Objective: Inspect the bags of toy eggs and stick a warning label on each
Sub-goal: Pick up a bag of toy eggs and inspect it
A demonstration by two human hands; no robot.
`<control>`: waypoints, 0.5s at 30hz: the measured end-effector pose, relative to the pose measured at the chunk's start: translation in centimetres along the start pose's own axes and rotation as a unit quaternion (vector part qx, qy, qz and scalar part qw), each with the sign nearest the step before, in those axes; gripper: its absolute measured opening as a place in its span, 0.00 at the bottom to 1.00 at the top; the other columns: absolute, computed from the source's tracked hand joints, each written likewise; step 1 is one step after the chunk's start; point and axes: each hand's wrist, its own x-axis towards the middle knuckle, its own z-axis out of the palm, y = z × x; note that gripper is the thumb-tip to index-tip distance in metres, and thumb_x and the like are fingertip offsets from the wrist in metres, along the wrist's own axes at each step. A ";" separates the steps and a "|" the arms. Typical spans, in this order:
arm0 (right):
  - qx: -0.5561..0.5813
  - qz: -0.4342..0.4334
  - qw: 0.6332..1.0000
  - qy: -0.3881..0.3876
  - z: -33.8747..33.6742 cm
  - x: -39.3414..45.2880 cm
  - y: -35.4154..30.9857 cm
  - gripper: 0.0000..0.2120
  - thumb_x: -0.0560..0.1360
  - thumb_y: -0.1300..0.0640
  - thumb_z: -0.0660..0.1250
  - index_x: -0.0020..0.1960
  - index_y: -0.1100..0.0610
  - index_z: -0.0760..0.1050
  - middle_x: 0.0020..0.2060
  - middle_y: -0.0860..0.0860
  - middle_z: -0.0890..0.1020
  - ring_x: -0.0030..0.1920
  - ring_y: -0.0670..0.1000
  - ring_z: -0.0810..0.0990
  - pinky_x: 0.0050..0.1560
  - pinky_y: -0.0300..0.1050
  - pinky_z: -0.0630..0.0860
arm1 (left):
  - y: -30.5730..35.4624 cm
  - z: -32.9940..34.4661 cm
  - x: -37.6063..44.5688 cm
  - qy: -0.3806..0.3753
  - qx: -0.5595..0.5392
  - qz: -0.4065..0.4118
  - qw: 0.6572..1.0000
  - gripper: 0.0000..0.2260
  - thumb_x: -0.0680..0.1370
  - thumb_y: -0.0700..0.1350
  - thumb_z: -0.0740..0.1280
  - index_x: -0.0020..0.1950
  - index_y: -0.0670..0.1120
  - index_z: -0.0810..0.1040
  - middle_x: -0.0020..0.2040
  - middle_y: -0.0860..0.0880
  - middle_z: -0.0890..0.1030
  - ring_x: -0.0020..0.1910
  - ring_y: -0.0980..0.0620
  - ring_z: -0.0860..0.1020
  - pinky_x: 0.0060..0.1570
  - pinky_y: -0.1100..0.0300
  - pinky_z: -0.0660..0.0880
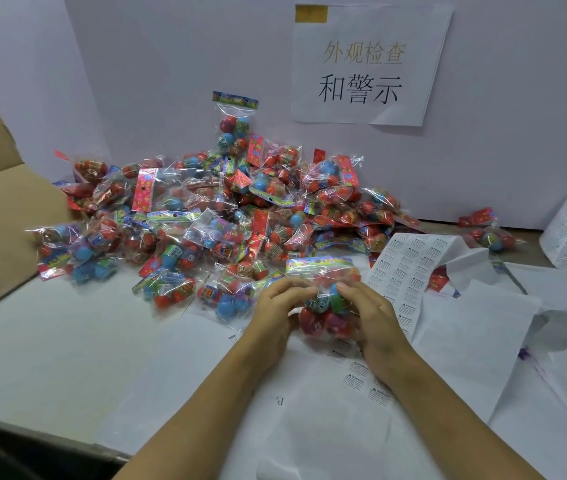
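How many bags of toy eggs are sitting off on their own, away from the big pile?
2: one bag held between the left hand and right hand, and one lone bag far right by the wall. The pile may hide others.

We see two bare forearms entering from the lower edge, no sleeves in view. Left hand (pixel 277 308) and right hand (pixel 374 315): no gloves, rings, watch or wristband visible. Fingernails short where we can make them out. Rest of body out of view.
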 end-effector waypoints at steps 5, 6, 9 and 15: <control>0.016 0.013 1.000 0.015 -0.1 -0.3 -0.2 0.08 0.77 0.55 0.69 0.51 0.56 0.86 0.48 0.60 0.86 0.53 0.61 0.85 0.54 0.58 0.83 | -0.2 0.1 0.0 -0.011 0.000 0.013 1.000 0.04 0.76 0.38 0.73 0.42 0.45 0.83 0.40 0.49 0.83 0.43 0.53 0.83 0.40 0.57 0.79; 0.023 0.017 0.999 0.017 -0.1 -0.3 -0.2 0.09 0.77 0.55 0.69 0.51 0.57 0.86 0.49 0.61 0.86 0.53 0.62 0.85 0.53 0.58 0.83 | -0.2 0.1 -0.1 -0.010 0.000 0.016 1.000 0.01 0.76 0.38 0.73 0.45 0.43 0.83 0.41 0.48 0.84 0.43 0.53 0.84 0.39 0.57 0.80; 0.036 0.022 0.999 0.019 0.1 -0.3 -0.2 0.10 0.78 0.54 0.69 0.54 0.58 0.85 0.51 0.62 0.86 0.54 0.62 0.85 0.55 0.59 0.82 | -0.2 0.2 -0.2 -0.012 -0.010 0.018 1.000 0.04 0.77 0.38 0.72 0.51 0.38 0.82 0.44 0.45 0.85 0.44 0.51 0.85 0.39 0.59 0.81; 0.041 0.010 0.999 0.027 0.4 -0.4 -0.3 0.11 0.80 0.54 0.68 0.56 0.58 0.85 0.52 0.61 0.86 0.56 0.63 0.84 0.60 0.63 0.79 | -0.1 0.3 -0.1 -0.010 -0.017 -0.001 1.000 0.07 0.79 0.40 0.71 0.43 0.43 0.86 0.44 0.43 0.86 0.44 0.48 0.86 0.39 0.56 0.81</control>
